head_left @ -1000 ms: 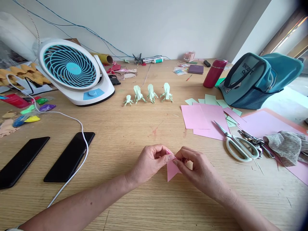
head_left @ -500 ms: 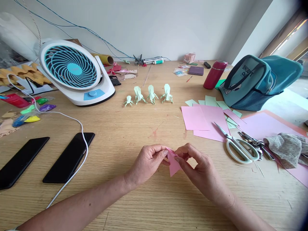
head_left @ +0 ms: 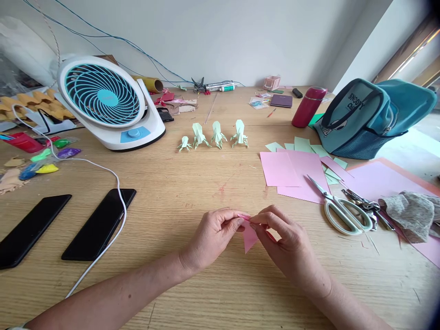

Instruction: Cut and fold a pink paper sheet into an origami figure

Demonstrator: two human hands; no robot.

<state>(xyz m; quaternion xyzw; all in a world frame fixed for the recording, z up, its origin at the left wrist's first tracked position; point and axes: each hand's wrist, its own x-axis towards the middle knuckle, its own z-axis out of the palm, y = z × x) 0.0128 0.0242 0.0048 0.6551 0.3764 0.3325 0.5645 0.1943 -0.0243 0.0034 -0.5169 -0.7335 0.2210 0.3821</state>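
Between my hands, a little above the table, is a small folded piece of pink paper [head_left: 250, 240] with a pointed end hanging down. My left hand [head_left: 217, 231] pinches its upper left part between thumb and forefinger. On the upper right edge, my right hand [head_left: 282, 234] pinches the same paper with thumb and fingers. Layered folds show along the top, between the fingertips; the rest of the folding is hidden by my fingers. Farther back stands a row of several pale green folded-paper figures [head_left: 218, 134].
To the right lie scissors [head_left: 347, 215], pink sheets [head_left: 280, 168], green paper pieces, keys and a grey cloth [head_left: 407, 215]. A red bottle [head_left: 309, 107] and a blue backpack [head_left: 367, 119] stand behind. At left are a fan [head_left: 106, 98], two black phones [head_left: 98, 224] and a white cable.
My fingers have closed in over the top of the pink paper, and less of its face shows now. The hands stay in nearly the same place.
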